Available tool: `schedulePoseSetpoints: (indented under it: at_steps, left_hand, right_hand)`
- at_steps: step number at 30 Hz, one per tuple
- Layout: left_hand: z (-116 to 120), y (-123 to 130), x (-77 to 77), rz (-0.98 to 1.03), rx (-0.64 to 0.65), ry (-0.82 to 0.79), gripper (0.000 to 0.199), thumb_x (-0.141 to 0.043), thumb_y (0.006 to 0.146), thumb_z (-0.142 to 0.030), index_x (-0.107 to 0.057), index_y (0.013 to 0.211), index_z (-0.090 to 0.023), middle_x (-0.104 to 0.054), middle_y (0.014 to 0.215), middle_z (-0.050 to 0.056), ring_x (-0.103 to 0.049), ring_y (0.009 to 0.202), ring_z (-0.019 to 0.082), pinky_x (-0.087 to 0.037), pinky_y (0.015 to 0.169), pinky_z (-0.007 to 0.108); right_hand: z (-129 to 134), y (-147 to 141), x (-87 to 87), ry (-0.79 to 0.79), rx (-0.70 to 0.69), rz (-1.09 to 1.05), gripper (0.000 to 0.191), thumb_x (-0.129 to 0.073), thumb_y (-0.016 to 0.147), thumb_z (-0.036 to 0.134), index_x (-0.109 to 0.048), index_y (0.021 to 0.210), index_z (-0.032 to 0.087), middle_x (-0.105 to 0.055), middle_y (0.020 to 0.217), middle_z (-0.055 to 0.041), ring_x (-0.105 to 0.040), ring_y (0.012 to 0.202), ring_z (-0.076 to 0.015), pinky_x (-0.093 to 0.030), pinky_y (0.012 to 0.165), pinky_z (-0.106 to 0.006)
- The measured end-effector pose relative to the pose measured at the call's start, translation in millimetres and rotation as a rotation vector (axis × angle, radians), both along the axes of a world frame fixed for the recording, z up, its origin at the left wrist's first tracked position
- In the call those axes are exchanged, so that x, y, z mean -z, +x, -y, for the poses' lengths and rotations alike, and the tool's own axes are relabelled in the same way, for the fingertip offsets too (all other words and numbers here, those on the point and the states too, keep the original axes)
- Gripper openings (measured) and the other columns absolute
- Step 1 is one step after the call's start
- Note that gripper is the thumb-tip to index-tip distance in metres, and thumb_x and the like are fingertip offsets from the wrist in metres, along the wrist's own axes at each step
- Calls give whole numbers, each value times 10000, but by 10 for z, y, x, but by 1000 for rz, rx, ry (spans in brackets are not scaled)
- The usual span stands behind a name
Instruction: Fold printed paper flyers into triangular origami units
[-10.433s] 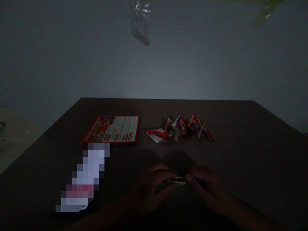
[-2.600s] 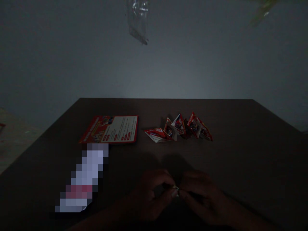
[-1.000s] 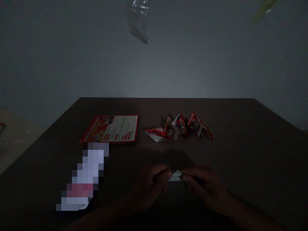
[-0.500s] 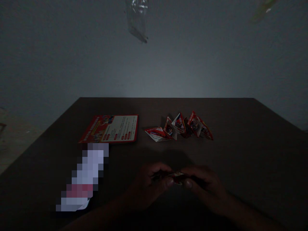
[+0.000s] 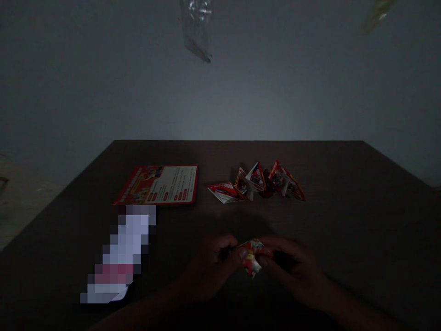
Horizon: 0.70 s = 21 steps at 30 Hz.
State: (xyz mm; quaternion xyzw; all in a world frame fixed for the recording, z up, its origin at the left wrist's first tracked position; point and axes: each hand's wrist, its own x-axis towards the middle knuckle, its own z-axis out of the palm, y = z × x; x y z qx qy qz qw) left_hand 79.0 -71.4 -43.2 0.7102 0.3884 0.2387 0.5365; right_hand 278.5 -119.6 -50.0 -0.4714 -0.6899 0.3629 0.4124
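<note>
Between both hands, low in the middle of the head view, is a small folded piece of printed paper (image 5: 253, 264), red with white and yellow. My left hand (image 5: 217, 266) pinches its left side, the thumb lying on the face towards me. On the other side my right hand (image 5: 296, 266) grips it with thumb and fingers. Part of the paper is hidden under the fingers. Beyond the hands, several folded red-and-white paper pieces (image 5: 255, 181) stand in a row on the table, touching or overlapping one another.
A stack of red-and-white printed sheets (image 5: 175, 184) lies on the dark table (image 5: 327, 184) at the left. Nearer me is a phone-like object (image 5: 119, 257), its face blurred out. On the wall behind hangs a clear plastic bag (image 5: 196, 32). The scene is dim.
The paper in my hands has tilted, so its red and white printed face now shows and its lower point hangs down. Both hands stay on it; the things on the table have not moved.
</note>
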Motion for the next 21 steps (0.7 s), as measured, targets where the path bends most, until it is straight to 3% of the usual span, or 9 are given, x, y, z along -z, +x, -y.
schedulePoseSetpoints:
  at_steps: [5,14,21]
  left_hand:
    - [-1,-14,-3,34,-19,-43,350,-507,865,-395,-580,631,-143,-497,526,-42,-448,495,78,-312,481,180]
    - [-9,-20,77,156,-9,-289,383,-540,830,-473,-571,652,-136,-528,518,-27,-451,442,72,-318,431,169]
    - [-30,-22,46,186,-14,-212,262,-647,759,-377,-585,676,-137,-519,579,-40,-439,527,75,-323,489,172]
  right_hand:
    - [8,-10,71,34,-28,-103,334,-677,801,175,-586,1119,223,-745,758,0,-693,642,-123,-544,611,-195]
    - [-1,-31,86,60,-47,-197,482,-757,735,204,-562,1174,245,-773,762,2,-724,629,-141,-579,618,-202]
    - [-12,-21,94,17,-13,-210,459,-753,738,211,-584,1162,265,-770,764,11,-720,628,-137,-581,589,-195]
